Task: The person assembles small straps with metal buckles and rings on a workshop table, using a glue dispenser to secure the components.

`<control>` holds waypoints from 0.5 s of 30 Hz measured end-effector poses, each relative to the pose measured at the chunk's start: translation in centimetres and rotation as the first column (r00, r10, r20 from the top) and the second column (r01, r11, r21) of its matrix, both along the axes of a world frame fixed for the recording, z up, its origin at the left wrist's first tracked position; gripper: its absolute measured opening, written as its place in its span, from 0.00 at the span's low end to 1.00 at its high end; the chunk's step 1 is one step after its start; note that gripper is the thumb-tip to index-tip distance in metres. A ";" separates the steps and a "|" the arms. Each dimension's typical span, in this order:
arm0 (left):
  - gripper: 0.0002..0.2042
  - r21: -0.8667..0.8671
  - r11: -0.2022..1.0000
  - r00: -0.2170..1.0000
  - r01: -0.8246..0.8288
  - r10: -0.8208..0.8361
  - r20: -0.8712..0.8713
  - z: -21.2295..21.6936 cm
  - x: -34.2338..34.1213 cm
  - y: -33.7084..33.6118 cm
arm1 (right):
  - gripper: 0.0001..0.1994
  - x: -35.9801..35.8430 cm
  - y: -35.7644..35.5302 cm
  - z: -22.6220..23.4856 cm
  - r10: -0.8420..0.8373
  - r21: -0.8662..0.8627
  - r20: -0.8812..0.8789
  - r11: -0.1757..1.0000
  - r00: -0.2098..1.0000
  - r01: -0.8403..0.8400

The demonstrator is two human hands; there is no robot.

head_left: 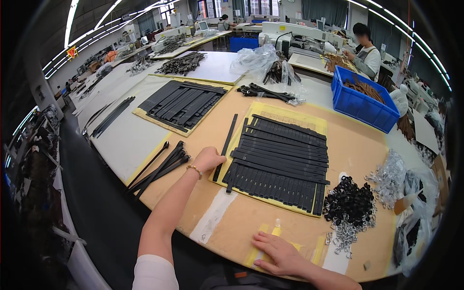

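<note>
My left hand [209, 158] is closed, its fingertips at a single narrow black strap [229, 135] that lies along the left edge of a yellow-rimmed board [268, 110]. On that board, rows of black straps [282, 154] lie side by side, with a few laid across them. Resting on the tan tabletop near the front edge, my right hand [278, 251] has its fingers apart and holds nothing. Left of my left wrist is a small bundle of black straps with metal-buckled ends [174, 162].
A heap of small black loops [350, 200] and metal rings [344, 237] sits right of the board. Beyond stand a second board of black straps [181, 104], a blue crate of brown straps [362, 104] and clear plastic bags [256, 60]. A co-worker [367, 53] sits at the back right.
</note>
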State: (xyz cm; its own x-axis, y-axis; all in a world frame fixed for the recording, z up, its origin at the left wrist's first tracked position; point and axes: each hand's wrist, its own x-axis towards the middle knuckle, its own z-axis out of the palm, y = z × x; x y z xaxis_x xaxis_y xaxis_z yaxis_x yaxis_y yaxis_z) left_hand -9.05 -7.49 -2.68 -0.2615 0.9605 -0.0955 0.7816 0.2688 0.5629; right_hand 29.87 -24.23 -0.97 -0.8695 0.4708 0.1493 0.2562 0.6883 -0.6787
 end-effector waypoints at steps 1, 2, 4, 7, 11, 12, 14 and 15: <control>0.18 -0.043 0.997 0.993 -0.062 0.066 0.093 0.3 -0.4 -0.1 | 0.29 0.1 0.1 -0.1 0.009 0.006 -0.007 1.000 1.000 -0.009; 0.17 -0.093 0.989 0.975 -0.116 0.131 0.181 0.5 -0.9 -0.1 | 0.29 0.2 0.0 -0.3 0.014 0.011 -0.015 1.000 1.000 -0.014; 0.13 -0.088 0.983 0.952 -0.161 0.178 0.248 1.1 -1.0 -0.7 | 0.29 0.4 0.1 -0.7 0.007 0.010 -0.041 1.000 0.999 -0.006; 0.10 0.084 0.965 0.843 -0.247 0.171 0.511 1.1 -2.4 -3.5 | 0.28 0.6 0.2 -1.1 0.012 -0.012 -0.102 1.000 0.995 -0.013; 0.08 0.140 0.940 0.432 -0.310 0.008 0.902 4.8 4.1 -10.1 | 0.26 1.9 0.7 -1.7 -0.122 -0.425 -0.067 0.901 0.990 0.082; 0.06 0.129 0.972 0.358 -0.196 -0.052 0.932 4.8 6.2 -11.8 | 0.26 2.1 0.6 -2.0 -0.164 -0.434 -0.054 0.892 0.985 0.125; 0.06 0.031 0.996 0.219 -0.082 -0.012 0.976 4.0 11.0 -16.1 | 0.28 1.4 0.5 -2.1 -0.353 -0.678 -0.275 0.731 0.894 0.080; 0.07 0.008 0.995 0.197 -0.097 0.011 0.980 3.3 13.5 -18.3 | 0.25 1.1 0.4 -1.8 -0.396 -0.760 -0.277 0.648 0.875 0.052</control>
